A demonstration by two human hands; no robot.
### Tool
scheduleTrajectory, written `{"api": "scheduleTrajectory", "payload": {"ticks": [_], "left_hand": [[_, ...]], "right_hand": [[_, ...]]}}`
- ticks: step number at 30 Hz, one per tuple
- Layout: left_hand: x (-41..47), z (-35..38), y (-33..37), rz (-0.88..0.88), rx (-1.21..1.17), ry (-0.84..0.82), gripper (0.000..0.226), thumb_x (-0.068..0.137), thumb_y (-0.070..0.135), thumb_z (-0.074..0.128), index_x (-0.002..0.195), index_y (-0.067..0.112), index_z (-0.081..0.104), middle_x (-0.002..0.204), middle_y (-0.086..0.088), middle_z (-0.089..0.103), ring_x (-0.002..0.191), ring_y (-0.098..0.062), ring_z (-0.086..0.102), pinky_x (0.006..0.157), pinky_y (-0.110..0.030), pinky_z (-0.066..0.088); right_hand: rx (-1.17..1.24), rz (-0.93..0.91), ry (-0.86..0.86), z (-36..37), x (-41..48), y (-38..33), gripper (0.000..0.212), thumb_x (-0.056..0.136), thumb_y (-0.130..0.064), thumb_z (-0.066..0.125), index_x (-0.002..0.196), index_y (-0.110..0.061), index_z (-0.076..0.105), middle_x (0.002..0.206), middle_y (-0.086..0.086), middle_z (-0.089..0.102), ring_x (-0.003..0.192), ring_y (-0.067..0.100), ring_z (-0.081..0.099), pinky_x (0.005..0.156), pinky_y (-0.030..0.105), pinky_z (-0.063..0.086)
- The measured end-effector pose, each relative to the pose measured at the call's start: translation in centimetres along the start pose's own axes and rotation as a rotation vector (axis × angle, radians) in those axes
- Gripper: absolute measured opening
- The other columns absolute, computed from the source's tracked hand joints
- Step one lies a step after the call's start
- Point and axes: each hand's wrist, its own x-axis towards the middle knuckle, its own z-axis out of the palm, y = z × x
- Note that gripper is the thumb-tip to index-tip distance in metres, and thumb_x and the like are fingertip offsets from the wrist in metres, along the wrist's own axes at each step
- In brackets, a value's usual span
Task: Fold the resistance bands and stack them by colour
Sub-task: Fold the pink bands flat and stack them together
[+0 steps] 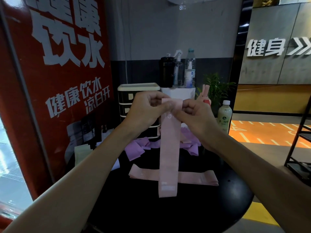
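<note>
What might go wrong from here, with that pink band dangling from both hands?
The hanging pink band is held only at its top end, pinched by the left hand and the right hand, so it could slip free. Its loose lower end hangs over the flat pink band on the table and might drag it askew.

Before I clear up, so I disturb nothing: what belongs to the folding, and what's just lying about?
Belongs: held pink band, flat pink band, purple bands.
Lying about: drawers, drink bottle, spray bottle, plant.
</note>
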Motion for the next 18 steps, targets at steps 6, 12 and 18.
{"api": "scheduleTrajectory", "payload": {"ticks": [6, 12, 18], "left_hand": [[0.5, 0.0, 0.6, 0.011, -0.082, 0.102, 0.006, 0.090, 0.010, 0.069, 0.089, 0.013, 0.073, 0.086, -0.013, 0.074, 0.075, -0.016, 0.069, 0.072, -0.034, 0.059], [1.2, -1.0, -0.5, -0.094, -0.200, 0.252, 0.013, 0.091, 0.010, 0.068, 0.102, 0.004, 0.072, 0.087, -0.010, 0.074, 0.077, -0.016, 0.071, 0.067, -0.027, 0.058], [0.8, -2.6, -3.2, -0.182, -0.157, 0.375, 0.012, 0.094, 0.011, 0.065, 0.101, 0.004, 0.071, 0.086, -0.010, 0.073, 0.075, -0.015, 0.070, 0.071, -0.030, 0.060]], "right_hand": [[0.228, 0.272, -0.206, 0.1, -2.1, 1.1, 0.037, 0.087, -0.005, 0.067, 0.120, -0.006, 0.053, 0.103, 0.014, 0.074, 0.096, 0.028, 0.071, 0.085, 0.046, 0.057], [0.112, 0.441, -0.330, 0.0, -5.3, 5.0, 0.046, 0.083, 0.000, 0.071, 0.125, -0.009, 0.054, 0.113, 0.012, 0.070, 0.104, 0.026, 0.068, 0.095, 0.048, 0.053], [0.096, 0.514, -0.499, -2.0, -7.6, 7.7, 0.029, 0.088, -0.001, 0.066, 0.115, -0.007, 0.060, 0.107, 0.012, 0.073, 0.102, 0.025, 0.068, 0.094, 0.041, 0.051]]}}
